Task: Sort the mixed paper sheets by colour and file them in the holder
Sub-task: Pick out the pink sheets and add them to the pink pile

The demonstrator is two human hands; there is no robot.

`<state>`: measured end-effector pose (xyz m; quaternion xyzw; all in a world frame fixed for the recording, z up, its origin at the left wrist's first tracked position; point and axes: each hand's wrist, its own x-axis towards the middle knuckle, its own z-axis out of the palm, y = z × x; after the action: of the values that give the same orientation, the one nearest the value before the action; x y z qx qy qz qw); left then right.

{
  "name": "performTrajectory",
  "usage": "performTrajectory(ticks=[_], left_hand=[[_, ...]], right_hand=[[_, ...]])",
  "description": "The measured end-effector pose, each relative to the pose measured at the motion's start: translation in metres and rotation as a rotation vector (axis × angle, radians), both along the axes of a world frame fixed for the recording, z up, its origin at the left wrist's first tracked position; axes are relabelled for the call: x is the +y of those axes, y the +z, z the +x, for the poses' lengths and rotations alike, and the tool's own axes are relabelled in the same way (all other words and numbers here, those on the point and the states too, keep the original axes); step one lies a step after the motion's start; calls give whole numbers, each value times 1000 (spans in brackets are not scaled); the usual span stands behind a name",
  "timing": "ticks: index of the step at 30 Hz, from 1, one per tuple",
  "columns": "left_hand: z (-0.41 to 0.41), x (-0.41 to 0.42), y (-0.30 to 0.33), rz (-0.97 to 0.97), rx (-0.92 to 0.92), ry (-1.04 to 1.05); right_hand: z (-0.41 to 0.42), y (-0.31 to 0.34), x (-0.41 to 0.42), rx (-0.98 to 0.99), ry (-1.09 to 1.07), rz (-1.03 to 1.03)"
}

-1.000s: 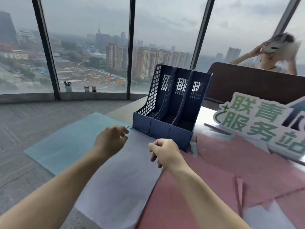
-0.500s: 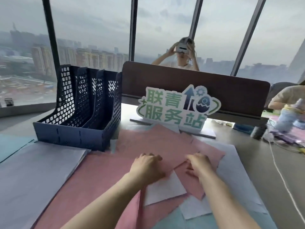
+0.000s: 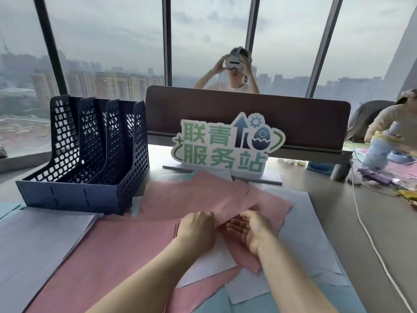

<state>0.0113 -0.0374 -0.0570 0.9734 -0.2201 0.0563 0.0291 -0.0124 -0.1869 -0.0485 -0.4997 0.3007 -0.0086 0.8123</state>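
Here my left hand [image 3: 198, 229] lies knuckles-up on the pink sheet [image 3: 194, 197], its fingers curled over the sheet's near edge and holding it. My right hand [image 3: 250, 231] is turned palm-up just beside it, fingers loosely spread and slipped under the same lifted edge, so the paper rests across my fingertips; nothing is pinched there that I can see. The two hands are close together, nearly touching.

The pink sheet slants away from me toward the sign [image 3: 225, 145], its far corner near the sign's base. Under and around it lie more loose sheets: another pink one to the right, white ones [image 3: 300, 240] spreading right and toward me, and a pale blue one [image 3: 203, 301] at the near edge. To my left a sorted pink pile [image 3: 101, 256] lies flat, and left of that a white pile [image 3: 38, 240], with a sliver of blue [image 3: 9, 206] at the far left edge.

The holder [image 3: 90, 159], dark blue with lattice walls and three slots, stands on the desk beyond the piles, left of the sign; I see no paper in its slots. Behind the sign runs a brown divider [image 3: 248, 109], and beyond it a person [image 3: 234, 71] holds a headset to the face. Another person [image 3: 392, 123] sits at far right, beside a white cable [image 3: 361, 222] trailing across the desk [image 3: 372, 233].
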Motion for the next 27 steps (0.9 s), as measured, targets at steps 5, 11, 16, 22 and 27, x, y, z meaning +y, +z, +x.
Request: performTrajectory(ticks=[5, 11, 16, 22, 27], left_hand=[[3, -3, 14, -79, -76, 44], [-22, -41, 26, -180, -15, -120], [-12, -37, 25, -548, 29, -13], [55, 9, 27, -858, 212, 290], [59, 29, 37, -1396, 559, 69]], right_hand=[[3, 0, -15, 18, 51, -114], [14, 1, -29, 31, 117, -376], [14, -16, -58, 79, -18, -793], [-1, -2, -65, -269, 6, -744], [-14, 19, -66, -493, -34, -622]])
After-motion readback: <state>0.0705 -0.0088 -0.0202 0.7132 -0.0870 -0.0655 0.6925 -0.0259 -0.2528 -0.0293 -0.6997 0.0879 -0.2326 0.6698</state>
